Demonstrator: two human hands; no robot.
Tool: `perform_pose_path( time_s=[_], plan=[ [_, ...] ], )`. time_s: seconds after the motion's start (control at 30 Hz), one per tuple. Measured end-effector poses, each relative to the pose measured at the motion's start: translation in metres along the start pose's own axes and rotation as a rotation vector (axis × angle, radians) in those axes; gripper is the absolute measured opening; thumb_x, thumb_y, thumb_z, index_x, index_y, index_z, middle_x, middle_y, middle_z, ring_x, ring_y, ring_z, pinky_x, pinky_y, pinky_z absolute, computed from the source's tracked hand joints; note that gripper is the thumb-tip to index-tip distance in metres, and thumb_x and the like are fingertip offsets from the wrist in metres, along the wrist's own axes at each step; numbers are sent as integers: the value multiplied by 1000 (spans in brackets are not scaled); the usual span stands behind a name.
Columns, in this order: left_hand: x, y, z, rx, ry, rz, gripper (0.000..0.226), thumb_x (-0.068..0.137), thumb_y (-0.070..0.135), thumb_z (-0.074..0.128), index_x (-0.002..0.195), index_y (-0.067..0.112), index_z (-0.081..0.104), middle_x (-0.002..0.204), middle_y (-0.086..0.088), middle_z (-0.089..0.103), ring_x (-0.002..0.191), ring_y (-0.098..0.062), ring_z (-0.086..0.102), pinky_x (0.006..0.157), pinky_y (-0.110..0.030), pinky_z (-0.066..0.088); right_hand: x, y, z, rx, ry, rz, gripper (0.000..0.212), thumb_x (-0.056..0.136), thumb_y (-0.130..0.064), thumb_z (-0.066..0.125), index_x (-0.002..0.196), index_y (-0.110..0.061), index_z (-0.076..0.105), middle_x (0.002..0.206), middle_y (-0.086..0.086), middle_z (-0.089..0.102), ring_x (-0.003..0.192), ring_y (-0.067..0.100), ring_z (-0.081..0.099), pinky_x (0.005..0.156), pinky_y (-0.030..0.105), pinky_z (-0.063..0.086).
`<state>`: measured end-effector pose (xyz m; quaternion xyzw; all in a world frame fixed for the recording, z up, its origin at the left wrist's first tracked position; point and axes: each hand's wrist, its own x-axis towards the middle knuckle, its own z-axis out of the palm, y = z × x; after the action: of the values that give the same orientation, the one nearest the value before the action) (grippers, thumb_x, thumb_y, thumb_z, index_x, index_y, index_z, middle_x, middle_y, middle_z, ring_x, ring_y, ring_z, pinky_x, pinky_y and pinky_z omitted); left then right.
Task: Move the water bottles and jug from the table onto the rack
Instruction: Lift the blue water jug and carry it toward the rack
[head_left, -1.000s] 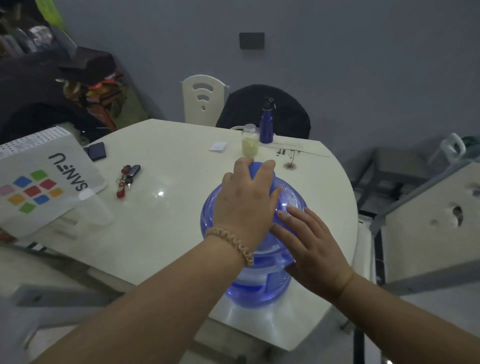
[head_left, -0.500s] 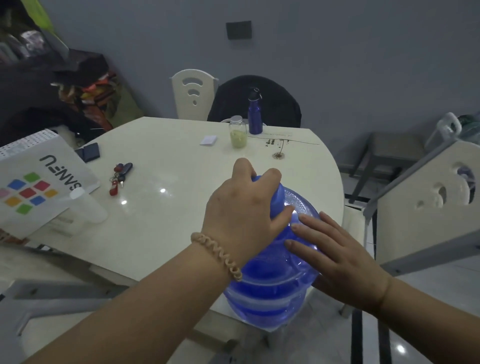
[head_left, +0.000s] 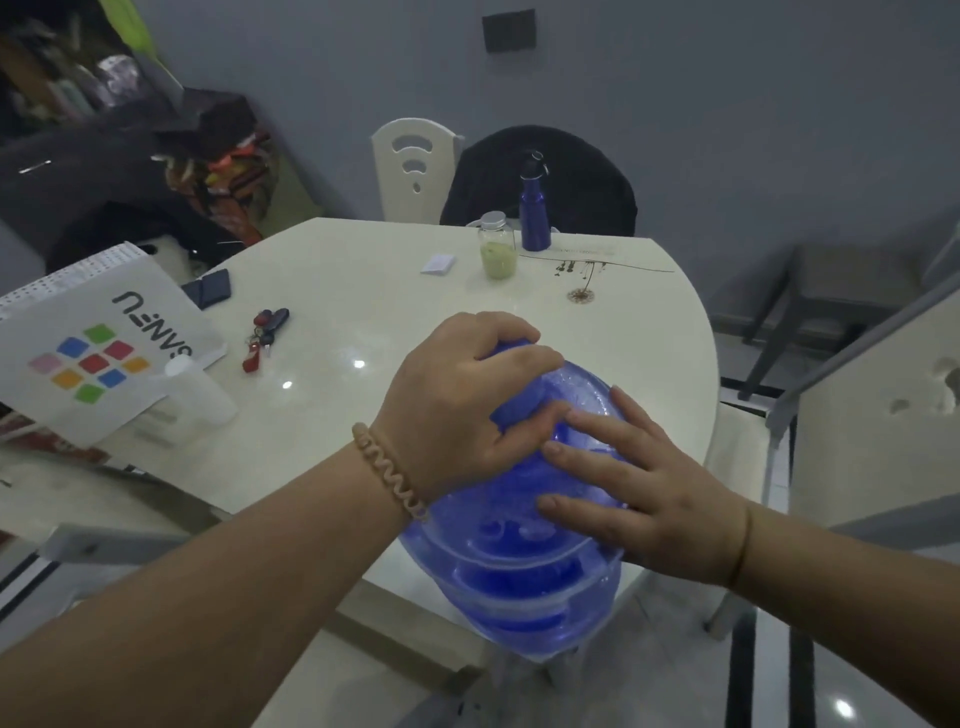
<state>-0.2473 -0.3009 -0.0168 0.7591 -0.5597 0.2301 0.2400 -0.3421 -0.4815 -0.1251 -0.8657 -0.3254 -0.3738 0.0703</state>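
Three containers were in play: a big blue jug (head_left: 524, 561) tilted at the near edge of the table (head_left: 363, 291), contents hard to tell, plus one small blue bottle (head_left: 535, 213) and one clear bottle (head_left: 497, 252) of greenish stuff, both at the table's far side well away from the jug. Left hand (head_left: 457, 405) was clamped round the jug's neck, and right hand (head_left: 644, 493) lay flat on its shoulder, fingers spread. One bunch of keys (head_left: 262, 335) sat left of the jug.
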Motion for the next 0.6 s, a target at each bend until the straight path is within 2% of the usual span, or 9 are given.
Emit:
perform_pose_path(
  time_s=[0.13, 0.23, 0.3, 0.4, 0.5, 0.6],
  plan=[
    [4, -8, -3, -29, -51, 122, 34, 79, 34, 68, 100, 7, 68, 102, -17, 65, 92, -27, 60, 75, -37, 53, -1, -2, 2, 37, 33, 26, 71, 84, -31, 73, 139, -27, 29, 143, 6, 35, 135, 33, 33, 102, 64, 33],
    [12, -16, -5, -44, -129, 272, 32, 80, 35, 67, 93, 6, 69, 106, -18, 66, 102, -33, 61, 77, -43, 55, -3, 3, -1, 30, 29, 9, 65, 87, -29, 70, 138, -25, 30, 143, 6, 34, 137, 33, 30, 107, 61, 29],
    [16, -20, -4, -44, -145, 337, 31, 80, 34, 67, 90, 5, 69, 106, -18, 67, 95, -32, 64, 73, -42, 56, -3, 7, -3, 9, 1, -24, 63, 88, -29, 69, 137, -26, 29, 146, 3, 30, 138, 35, 26, 108, 62, 25],
    [18, -22, -1, -77, -96, 337, 29, 79, 31, 70, 91, 4, 71, 98, -17, 69, 82, -27, 64, 66, -39, 55, -2, 6, -2, 5, 7, -10, 60, 88, -32, 69, 133, -29, 29, 152, -3, 18, 137, 40, 23, 105, 67, 25],
    [17, -23, 2, -110, -43, 309, 20, 79, 22, 71, 86, 4, 73, 90, -14, 69, 77, -26, 62, 66, -38, 52, -1, 2, 0, 17, 14, 49, 48, 87, -31, 69, 125, -27, 41, 141, 3, 31, 132, 40, 31, 105, 62, 29],
    [17, -24, 3, -131, -32, 300, 13, 80, 17, 69, 82, 4, 72, 89, -13, 68, 74, -27, 62, 66, -38, 50, 0, -2, -3, 14, 0, 114, 47, 86, -32, 71, 123, -26, 41, 134, 6, 39, 129, 36, 36, 104, 61, 32]
  ],
)
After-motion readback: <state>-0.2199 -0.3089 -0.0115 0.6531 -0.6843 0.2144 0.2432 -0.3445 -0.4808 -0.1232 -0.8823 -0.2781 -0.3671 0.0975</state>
